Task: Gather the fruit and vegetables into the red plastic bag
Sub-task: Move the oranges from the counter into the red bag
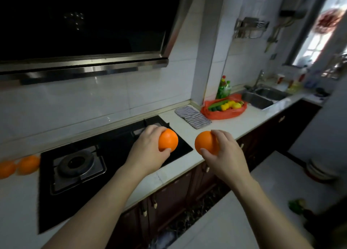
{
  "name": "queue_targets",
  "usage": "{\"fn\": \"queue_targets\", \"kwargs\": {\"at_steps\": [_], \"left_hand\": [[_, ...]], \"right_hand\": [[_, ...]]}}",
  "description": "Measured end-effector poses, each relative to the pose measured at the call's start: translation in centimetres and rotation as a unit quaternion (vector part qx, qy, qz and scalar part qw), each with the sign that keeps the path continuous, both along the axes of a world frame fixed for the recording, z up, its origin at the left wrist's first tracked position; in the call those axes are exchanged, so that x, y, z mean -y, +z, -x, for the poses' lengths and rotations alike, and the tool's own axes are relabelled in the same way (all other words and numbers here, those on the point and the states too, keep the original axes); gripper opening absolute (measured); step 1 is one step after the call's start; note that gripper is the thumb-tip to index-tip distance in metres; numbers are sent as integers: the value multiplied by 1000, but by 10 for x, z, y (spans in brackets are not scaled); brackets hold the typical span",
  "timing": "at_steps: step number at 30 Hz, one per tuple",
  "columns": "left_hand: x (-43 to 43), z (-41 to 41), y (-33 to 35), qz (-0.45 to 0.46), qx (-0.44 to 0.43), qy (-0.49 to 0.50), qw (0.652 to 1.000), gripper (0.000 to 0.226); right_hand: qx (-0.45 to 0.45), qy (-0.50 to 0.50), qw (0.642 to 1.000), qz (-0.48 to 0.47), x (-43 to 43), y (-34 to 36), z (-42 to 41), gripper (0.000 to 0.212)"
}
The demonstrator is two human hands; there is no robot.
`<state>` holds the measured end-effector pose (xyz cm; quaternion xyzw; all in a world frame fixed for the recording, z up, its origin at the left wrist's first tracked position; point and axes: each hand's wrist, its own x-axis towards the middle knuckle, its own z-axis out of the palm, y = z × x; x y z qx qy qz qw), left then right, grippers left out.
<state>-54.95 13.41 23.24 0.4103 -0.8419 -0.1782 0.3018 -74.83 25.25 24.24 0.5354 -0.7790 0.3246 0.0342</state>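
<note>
My left hand (148,151) grips an orange (168,140) above the right end of the black hob. My right hand (223,151) grips a second orange (205,142) above the white counter's front edge. The red plastic bag (223,113) lies open on the counter farther right, beside the sink, holding a cucumber (218,104), a yellow pepper (228,105) and other produce. Two more oranges (28,164) rest on the counter at the far left of the hob.
A striped cloth (192,116) lies between hob and bag. A gas burner (78,162) sits in the hob, under a range hood (84,23). A steel sink (262,96) and green bottles (223,88) lie beyond the bag. Dark cabinets run below the counter.
</note>
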Motion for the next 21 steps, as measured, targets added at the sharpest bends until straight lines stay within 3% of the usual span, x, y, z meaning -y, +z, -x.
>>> {"fn": "queue_targets", "kwargs": {"at_steps": [21], "left_hand": [[162,233,3,25,12,-162,986,58]], "right_hand": [[5,-170,985,-7,99,-5,176,67]]}}
